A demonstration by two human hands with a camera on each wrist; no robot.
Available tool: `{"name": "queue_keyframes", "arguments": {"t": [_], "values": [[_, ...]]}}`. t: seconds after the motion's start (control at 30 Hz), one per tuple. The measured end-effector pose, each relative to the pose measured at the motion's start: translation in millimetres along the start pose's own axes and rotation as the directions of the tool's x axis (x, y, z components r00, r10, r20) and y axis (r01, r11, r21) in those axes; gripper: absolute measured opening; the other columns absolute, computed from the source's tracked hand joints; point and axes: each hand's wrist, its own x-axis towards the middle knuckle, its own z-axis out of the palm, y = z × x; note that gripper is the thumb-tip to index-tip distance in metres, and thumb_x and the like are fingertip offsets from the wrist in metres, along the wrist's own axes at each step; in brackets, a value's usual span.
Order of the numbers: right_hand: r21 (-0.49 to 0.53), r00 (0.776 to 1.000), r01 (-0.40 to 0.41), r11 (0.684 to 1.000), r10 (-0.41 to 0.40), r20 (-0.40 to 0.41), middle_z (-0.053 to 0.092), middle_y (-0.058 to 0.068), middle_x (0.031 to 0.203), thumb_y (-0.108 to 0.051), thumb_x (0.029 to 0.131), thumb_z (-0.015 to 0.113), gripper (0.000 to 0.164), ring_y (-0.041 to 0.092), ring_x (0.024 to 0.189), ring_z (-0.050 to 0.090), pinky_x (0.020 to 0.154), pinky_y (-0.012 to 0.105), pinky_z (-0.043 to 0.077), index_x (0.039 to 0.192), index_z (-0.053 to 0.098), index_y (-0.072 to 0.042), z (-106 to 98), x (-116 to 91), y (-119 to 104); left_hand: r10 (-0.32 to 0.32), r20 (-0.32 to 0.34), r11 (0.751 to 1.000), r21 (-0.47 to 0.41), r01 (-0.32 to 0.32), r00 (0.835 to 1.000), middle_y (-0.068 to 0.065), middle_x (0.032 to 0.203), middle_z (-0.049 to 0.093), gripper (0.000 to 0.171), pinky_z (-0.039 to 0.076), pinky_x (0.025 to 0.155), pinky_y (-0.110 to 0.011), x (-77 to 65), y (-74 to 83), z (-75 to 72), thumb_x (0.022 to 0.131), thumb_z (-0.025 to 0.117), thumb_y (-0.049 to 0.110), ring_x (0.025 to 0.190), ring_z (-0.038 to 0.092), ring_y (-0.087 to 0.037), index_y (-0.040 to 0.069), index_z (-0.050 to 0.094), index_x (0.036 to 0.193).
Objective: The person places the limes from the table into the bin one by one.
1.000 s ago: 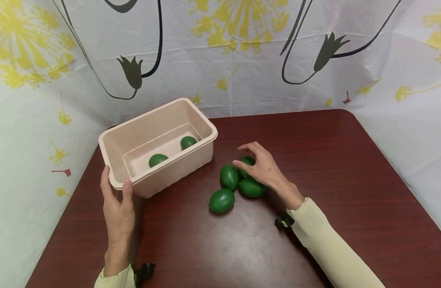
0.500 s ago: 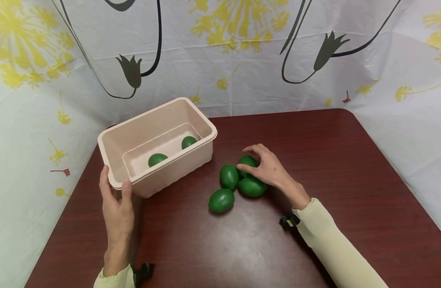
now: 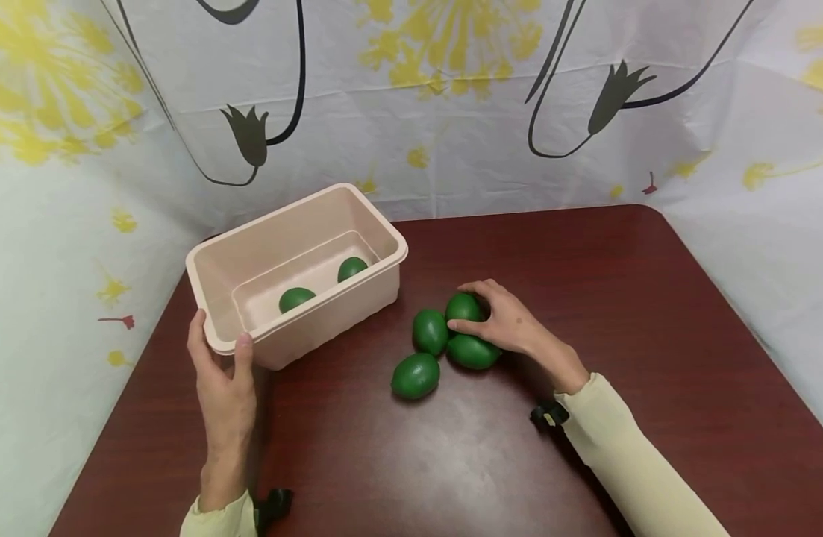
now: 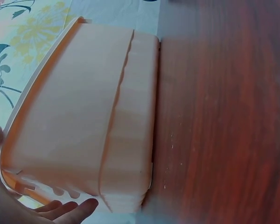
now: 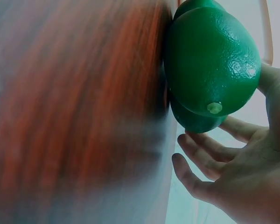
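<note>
A beige plastic bin (image 3: 327,313) stands at the left of the table with two green limes, one lime (image 3: 295,299) nearer my left hand and another lime (image 3: 351,268) to its right. At the bin's near left corner, my left hand (image 3: 226,395) grips the rim, thumb on the near side and fingers on the left end. Several limes lie bunched on the table. My right hand (image 3: 512,321) has thumb and fingers round the far lime (image 3: 462,307) of that bunch. In the right wrist view, a nearer lime (image 5: 212,60) partly hides the held lime (image 5: 196,122).
Beside the held lime are an upright lime (image 3: 430,332), a lime (image 3: 474,352) below the right hand, and a lime (image 3: 415,375) closest to the front. The dark red table (image 3: 586,253) meets a patterned sheet (image 3: 478,164) at the back.
My right hand has moved slightly right and toward me, its thumb and fingers closing round the far lime. The left hand stays on the bin's corner.
</note>
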Motion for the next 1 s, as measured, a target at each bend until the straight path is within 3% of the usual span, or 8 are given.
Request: {"name": "queue_keyframes", "arguments": {"t": [0.33,0.6,0.87,1.0], "values": [[0.009,1.0,0.005,1.0,-0.005,0.012,0.058,0.014,0.134,-0.042,0.094,0.075,0.067,0.031,0.116,0.06,0.096,0.052,0.05,0.149,0.053,-0.012,-3.8,-1.5,3.4,0.038,0.009,0.999,-0.007,-0.038,0.999,0.006,0.168,0.034,0.075,0.041,0.116,-0.037,3.1,1.1,0.5,0.101,0.065,0.026,0.149,0.042,-0.021,0.036,0.026,0.163],[0.017,0.999,0.004,1.0,-0.004,0.034,0.059,0.014,0.138,-0.044,0.094,0.075,0.069,0.033,0.123,0.06,0.098,0.053,0.05,0.151,0.052,-0.011,-5.4,1.3,6.2,0.06,-0.008,0.998,0.016,-0.06,0.998,0.004,0.167,0.035,0.077,0.031,0.12,-0.029,4.0,0.8,2.7,0.098,0.07,0.028,0.15,0.039,-0.017,0.034,0.029,0.163],[0.021,0.999,0.009,1.0,-0.01,0.03,0.062,0.011,0.137,-0.044,0.091,0.078,0.069,0.031,0.123,0.062,0.099,0.05,0.052,0.148,0.056,-0.012,-6.1,2.7,6.9,0.011,-0.016,0.998,0.069,-0.01,1.0,0.008,0.167,0.036,0.076,0.024,0.127,-0.048,3.5,1.0,0.5,0.097,0.071,0.032,0.152,0.036,-0.02,0.038,0.031,0.162],[0.032,1.0,0.001,0.999,-0.001,0.019,0.064,0.01,0.135,-0.045,0.09,0.079,0.069,0.03,0.12,0.064,0.097,0.049,0.052,0.147,0.058,-0.012,-5.1,3.0,7.2,-0.035,-0.005,0.996,0.081,0.035,0.999,0.008,0.167,0.038,0.077,0.031,0.123,-0.05,2.5,2.2,0.0,0.098,0.071,0.033,0.149,0.041,-0.022,0.042,0.029,0.161]]}}
